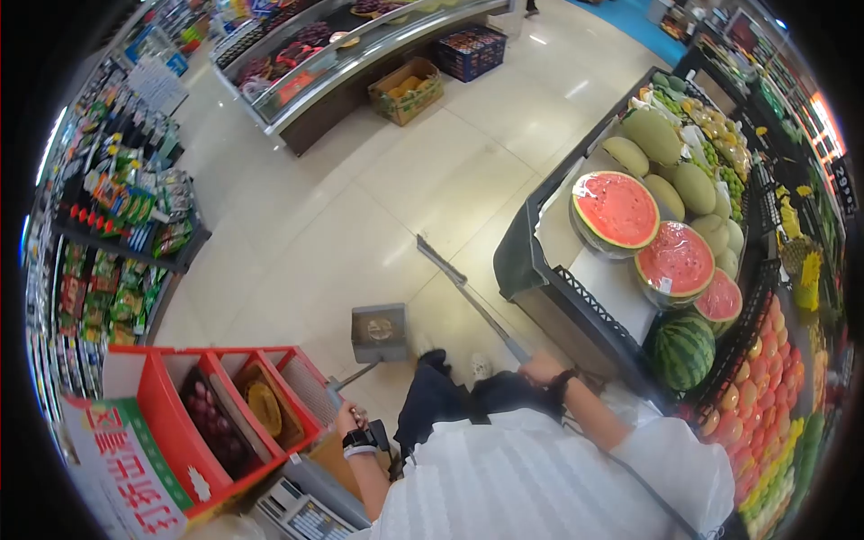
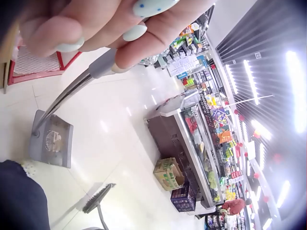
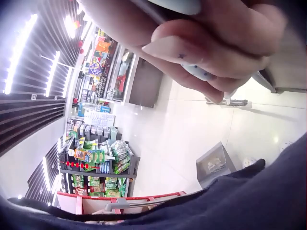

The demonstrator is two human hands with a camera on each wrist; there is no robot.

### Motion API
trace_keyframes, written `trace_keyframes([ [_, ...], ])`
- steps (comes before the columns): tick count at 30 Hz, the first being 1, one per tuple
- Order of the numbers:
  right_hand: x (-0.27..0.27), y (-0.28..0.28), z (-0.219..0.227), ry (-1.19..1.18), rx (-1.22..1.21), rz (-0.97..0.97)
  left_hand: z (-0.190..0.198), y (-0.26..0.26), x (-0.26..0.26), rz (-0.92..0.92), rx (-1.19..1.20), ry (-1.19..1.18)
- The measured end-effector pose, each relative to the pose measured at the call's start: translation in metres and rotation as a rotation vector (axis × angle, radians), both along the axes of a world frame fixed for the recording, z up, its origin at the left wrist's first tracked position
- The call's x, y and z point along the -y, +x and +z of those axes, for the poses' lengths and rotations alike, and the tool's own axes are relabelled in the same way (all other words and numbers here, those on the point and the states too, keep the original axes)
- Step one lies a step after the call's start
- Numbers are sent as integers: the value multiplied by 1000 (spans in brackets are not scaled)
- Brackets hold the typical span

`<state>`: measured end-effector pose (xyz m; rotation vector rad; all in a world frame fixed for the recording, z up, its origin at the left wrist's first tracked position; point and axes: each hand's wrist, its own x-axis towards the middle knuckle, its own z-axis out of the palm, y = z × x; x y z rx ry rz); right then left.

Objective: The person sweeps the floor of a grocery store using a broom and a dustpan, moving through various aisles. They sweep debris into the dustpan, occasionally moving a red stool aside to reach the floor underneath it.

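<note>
The left hand [image 1: 351, 419] grips the handle of a grey dustpan [image 1: 379, 333], whose pan rests on the floor before the person's feet. In the left wrist view, the left hand's fingers [image 2: 103, 24] curl round the handle's grey end above the dustpan [image 2: 52, 139]. The right hand [image 1: 542, 368] grips the broom's long handle [image 1: 490, 321]; the broom head [image 1: 441, 260] lies on the tiles ahead and to the right of the dustpan. In the right wrist view, the right hand [image 3: 211, 52] curls round the handle and partly covers the broom [image 3: 230, 102].
At right stands a fruit display with cut watermelons [image 1: 616, 210], melons and apples [image 1: 765, 369]. Red bins [image 1: 216, 360] with fruit and a scale [image 1: 301, 513] are at left, near snack shelves [image 1: 126, 216]. Ahead are a refrigerated case [image 1: 315, 72], a carton [image 1: 405, 91] and a crate [image 1: 471, 52].
</note>
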<state>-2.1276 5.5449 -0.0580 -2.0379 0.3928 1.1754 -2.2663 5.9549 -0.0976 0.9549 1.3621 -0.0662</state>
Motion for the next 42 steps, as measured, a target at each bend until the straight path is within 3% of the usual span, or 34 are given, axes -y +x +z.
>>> trace_keyframes([
  [5, -42, 53, -30, -31, 74, -125, -37, 89, -58, -9, 52, 71],
  [10, -98, 132, -20, -118, 141, -173, -42, 192, -107, -184, 36, 146],
  [12, -119, 156, -20, -39, 309, -277, -40, 227, -123, -215, 49, 150],
  [15, -135, 194, -16, -166, 261, -165, -37, 272, -142, -259, 75, 112],
  [18, -136, 212, -58, -286, 311, -18, -38, 315, -151, -331, 35, 130],
  [19, -142, 221, -54, -287, 246, -41, -37, 329, -151, -360, 31, 155],
  [20, -137, 226, -87, -322, 187, -37, -39, 343, -150, -376, 20, 150],
  [24, -157, 266, -87, -308, 133, -176, -42, 398, -141, -403, 21, 152],
  [26, -151, 291, -104, -275, 115, -257, -39, 432, -136, -421, 32, 161],
  [30, -134, 357, -152, -463, 235, -154, -34, 495, -130, -441, -6, 153],
  [32, -118, 407, -169, -472, 151, -176, -25, 528, -123, -454, -33, 170],
  [36, -87, 511, -150, -480, 119, -257, -8, 588, -106, -463, -85, 179],
  [39, -51, 574, -190, -515, 193, -218, -3, 635, -92, -479, -67, 199],
  [42, -29, 611, -157, -459, 170, -277, 4, 669, -85, -556, -75, 240],
])
